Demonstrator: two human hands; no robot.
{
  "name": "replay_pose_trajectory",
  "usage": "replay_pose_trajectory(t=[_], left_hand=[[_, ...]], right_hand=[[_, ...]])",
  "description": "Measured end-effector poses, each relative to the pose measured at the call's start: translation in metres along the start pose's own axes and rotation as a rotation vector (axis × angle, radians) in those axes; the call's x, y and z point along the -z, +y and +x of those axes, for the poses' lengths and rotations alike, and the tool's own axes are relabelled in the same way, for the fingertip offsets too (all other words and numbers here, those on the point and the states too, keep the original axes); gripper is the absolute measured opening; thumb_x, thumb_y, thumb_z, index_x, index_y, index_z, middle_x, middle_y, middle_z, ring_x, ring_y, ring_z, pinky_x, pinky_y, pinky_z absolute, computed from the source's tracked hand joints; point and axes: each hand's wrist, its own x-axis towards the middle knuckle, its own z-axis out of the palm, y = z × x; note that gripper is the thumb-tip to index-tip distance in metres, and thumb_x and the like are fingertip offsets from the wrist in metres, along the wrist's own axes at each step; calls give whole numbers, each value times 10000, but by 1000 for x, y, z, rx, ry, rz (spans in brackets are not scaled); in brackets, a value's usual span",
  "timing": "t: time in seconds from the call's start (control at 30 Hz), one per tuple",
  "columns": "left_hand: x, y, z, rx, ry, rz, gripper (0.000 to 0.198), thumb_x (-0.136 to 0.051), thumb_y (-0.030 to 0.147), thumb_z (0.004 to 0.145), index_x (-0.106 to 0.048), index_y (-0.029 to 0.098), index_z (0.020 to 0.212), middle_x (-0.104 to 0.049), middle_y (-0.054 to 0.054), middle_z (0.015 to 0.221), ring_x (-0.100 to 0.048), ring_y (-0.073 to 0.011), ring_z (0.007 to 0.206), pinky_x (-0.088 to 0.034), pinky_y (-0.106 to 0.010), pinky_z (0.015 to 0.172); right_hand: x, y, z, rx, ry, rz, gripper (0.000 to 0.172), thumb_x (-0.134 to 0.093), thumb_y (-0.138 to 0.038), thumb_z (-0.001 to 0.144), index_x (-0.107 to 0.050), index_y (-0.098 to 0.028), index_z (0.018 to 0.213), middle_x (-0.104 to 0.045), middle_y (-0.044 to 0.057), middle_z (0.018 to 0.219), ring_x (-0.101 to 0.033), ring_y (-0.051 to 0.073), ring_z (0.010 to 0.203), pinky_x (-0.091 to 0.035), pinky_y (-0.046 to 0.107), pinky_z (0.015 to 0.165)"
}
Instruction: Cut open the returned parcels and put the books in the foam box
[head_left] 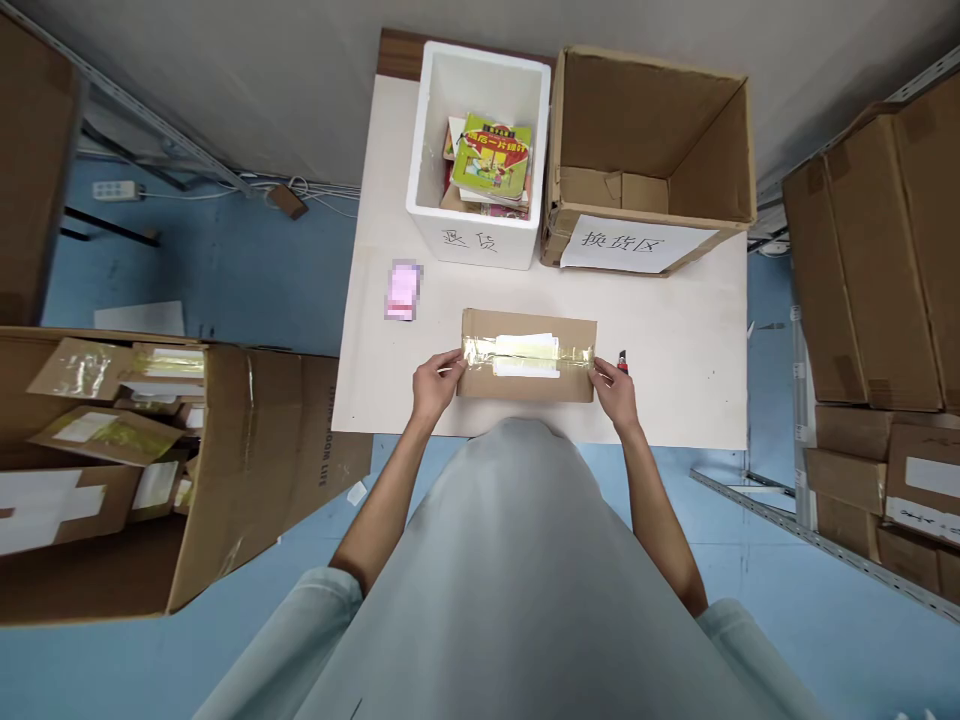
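Note:
A taped cardboard box (527, 388) with white labels lies flat near the table's front edge. My left hand (437, 386) grips its left end, thumb and fingers pinching the corner area. At the opposite end my right hand (615, 392) has its fingers closed against the box's right edge. A small red and black utility knife (622, 362) shows just beyond the right hand; whether that hand touches it or it lies on the table, I cannot tell. Yellowish clear tape runs along the box's top seam and over the labels.
Behind the box stand a white foam bin (472, 240) with books (491, 160) and a large open carton (712, 240) with a paper sign. A blurred pink item (403, 290) lies on the white table (675, 350). Left, a big carton (247, 450) holds several parcels; stacked cartons (862, 250) stand right.

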Motion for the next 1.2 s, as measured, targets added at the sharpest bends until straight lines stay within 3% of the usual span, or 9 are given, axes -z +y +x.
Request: replay_pose_trajectory(t=[0.13, 0.27, 0.4, 0.5, 0.6, 0.73, 0.93, 1.07, 1.2], left_hand=[[-2, -12, 1, 9, -38, -35, 440, -730, 427, 978, -808, 180, 1334, -783, -141, 1452, -764, -299, 1287, -611, -431, 1152], [4, -46, -8, 92, -30, -96, 479, -636, 446, 1023, -765, 168, 1391, -787, -159, 1449, -755, -291, 1306, -594, -464, 1175], [5, -79, -21, 181, -37, -47, 507, -682, 284, 909, -755, 143, 1391, -784, -192, 1440, -771, -310, 1260, -585, -506, 1182], [-3, -89, -28, 216, -63, -44, 647, -726, 219, 825, -716, 149, 1467, -788, -189, 1425, -793, -301, 1164, -618, -516, 1132], [-14, -86, -29, 193, -76, -50, 713, -748, 193, 777, -714, 158, 1488, -795, -175, 1403, -789, -313, 1164, -636, -524, 1105], [-22, -74, -23, 127, -61, -39, 512, -741, 210, 771, -839, 185, 1272, -766, -146, 1470, -716, -359, 1364, -614, -517, 1157], [-5, -45, -12, 18, -53, -103, 359, -754, 279, 789, -903, 246, 1114, -745, -79, 1522, -684, -331, 1426, -592, -469, 1199], [-6, -24, -2, -19, -23, -109, 320, -772, 424, 885, -899, 220, 1096, -793, -106, 1438, -690, -331, 1408, -584, -461, 1187], [-24, -20, 9, 47, -79, -127, 478, -681, 582, 986, -859, 176, 1164, -832, -153, 1332, -744, -330, 1289, -577, -490, 1168]], right_hand=[[1, 11, 1, -17, 1, 3, 629, -730, -667, 942, -820, -216, 1370, -769, 141, 1505, -713, 367, 1410, -550, 604, 1247], [7, 41, -13, -74, 7, -38, 639, -655, -667, 967, -806, -210, 1387, -759, 152, 1518, -684, 357, 1449, -501, 587, 1291], [5, 72, -31, -163, -54, -66, 742, -700, -665, 880, -766, -176, 1433, -762, 211, 1488, -719, 382, 1376, -551, 609, 1220], [-4, 85, -40, -192, -76, -59, 837, -740, -635, 817, -711, -170, 1512, -786, 212, 1435, -758, 380, 1291, -588, 621, 1159], [-14, 85, -41, -169, -93, -13, 820, -743, -589, 800, -707, -197, 1520, -788, 172, 1445, -748, 364, 1300, -593, 599, 1153], [-21, 75, -35, -128, -110, 16, 633, -750, -564, 821, -806, -225, 1352, -785, 144, 1462, -701, 382, 1384, -564, 618, 1185], [-5, 39, -28, -37, -76, 42, 557, -741, -636, 928, -824, -271, 1341, -717, 124, 1577, -610, 345, 1538, -479, 591, 1289], [-3, 9, -12, -9, -34, 44, 617, -631, -676, 1024, -781, -236, 1429, -703, 152, 1589, -646, 336, 1486, -522, 540, 1250], [-17, 0, 11, -44, -19, -20, 665, -564, -689, 1020, -735, -206, 1444, -747, 182, 1507, -712, 341, 1342, -562, 531, 1174]])
